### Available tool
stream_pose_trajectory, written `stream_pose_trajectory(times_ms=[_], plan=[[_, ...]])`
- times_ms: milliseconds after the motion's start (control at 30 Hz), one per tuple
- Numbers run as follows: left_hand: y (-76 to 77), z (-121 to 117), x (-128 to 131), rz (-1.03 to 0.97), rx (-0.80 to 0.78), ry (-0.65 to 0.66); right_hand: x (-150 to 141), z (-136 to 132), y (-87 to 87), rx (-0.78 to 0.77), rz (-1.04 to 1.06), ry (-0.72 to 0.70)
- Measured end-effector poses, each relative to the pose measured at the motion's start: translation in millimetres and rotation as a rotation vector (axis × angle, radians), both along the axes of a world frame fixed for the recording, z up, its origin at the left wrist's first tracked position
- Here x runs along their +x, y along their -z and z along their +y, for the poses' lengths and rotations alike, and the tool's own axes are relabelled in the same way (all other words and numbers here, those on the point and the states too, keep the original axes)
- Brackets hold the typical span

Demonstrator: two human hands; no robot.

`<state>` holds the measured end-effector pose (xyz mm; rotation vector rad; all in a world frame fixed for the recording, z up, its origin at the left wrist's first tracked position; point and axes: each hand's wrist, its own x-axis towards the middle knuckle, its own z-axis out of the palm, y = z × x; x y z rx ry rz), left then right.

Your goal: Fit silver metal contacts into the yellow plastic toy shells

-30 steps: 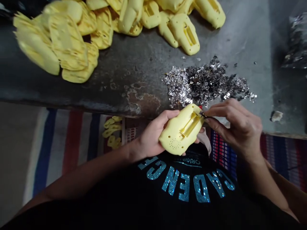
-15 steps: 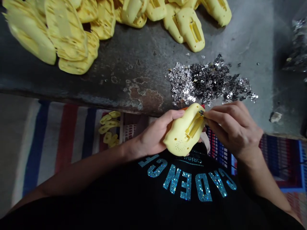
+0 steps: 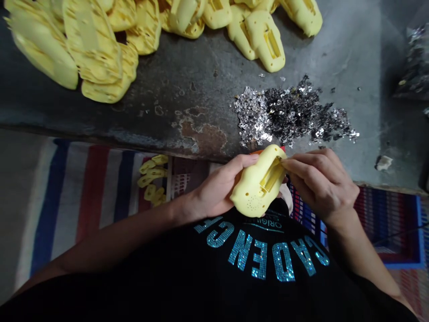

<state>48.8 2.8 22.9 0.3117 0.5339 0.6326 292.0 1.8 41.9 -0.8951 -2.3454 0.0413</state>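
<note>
Grey tabletop [image 3: 174, 62], worn brown by its near edge. Back from this edge: heaped yellow shells [image 3: 145, 27]. Closer: loose pile of small metal pieces [image 3: 291, 114]. Toward the edge's right end: whitish lump [image 3: 384, 163]; behind it, filled plastic bag [image 3: 416, 67].

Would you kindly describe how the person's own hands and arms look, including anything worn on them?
The left hand and right hand wear no gloves, and no watch or bracelet shows at either wrist. Both forearms are uncovered, below short black sleeves. The shirt is black too, with sparkly blue letters across the chest.
</note>
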Motion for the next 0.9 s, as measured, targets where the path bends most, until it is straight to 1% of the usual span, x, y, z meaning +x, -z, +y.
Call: stream_pose_trajectory(times_ms=[100, 167, 300, 433, 567, 700, 767, 800, 900], plan=[[3.0, -0.7, -1.3, 0.002, 0.039, 0.032, 0.5, -2.3, 0.7, -0.035, 0.073, 0.048], [3.6, -1.0, -1.9, 0.008, 0.041, 0.03, -0.1, -3.7, 1.2, -0.04, 0.089, 0.078], [2.6, -1.7, -3.1, 0.007, 0.017, -0.001, -3.5, -6.8, 4.3, 0.008, 0.051, 0.092], [4.9, -3.7, -4.7, -0.034, 0.01, 0.018, -4.5, -10.7, 12.8, 0.079, -0.007, 0.088], [6.3, -6.5, -7.1, -0.048, 0.014, -0.016, -3.8, -14.4, 20.0, 0.092, 0.004, 0.09], [4.5, -8.8, -10.3, -0.053, 0.026, 0.025, -5.7, -19.0, 18.3, 0.105, 0.036, 0.116], [4.0, -10.1, -9.9, -0.044, 0.052, 0.031, -6.6, -19.3, 13.9, 0.061, 0.072, 0.11], [4.0, -11.0, -8.9, -0.022, 0.064, 0.02, -6.6, -17.9, 11.1, 0.005, 0.114, 0.113], [3.8, -15.9, -3.3, 0.117, 0.112, -0.102, -3.9, -6.3, 0.9, -0.253, 0.272, 0.132]])
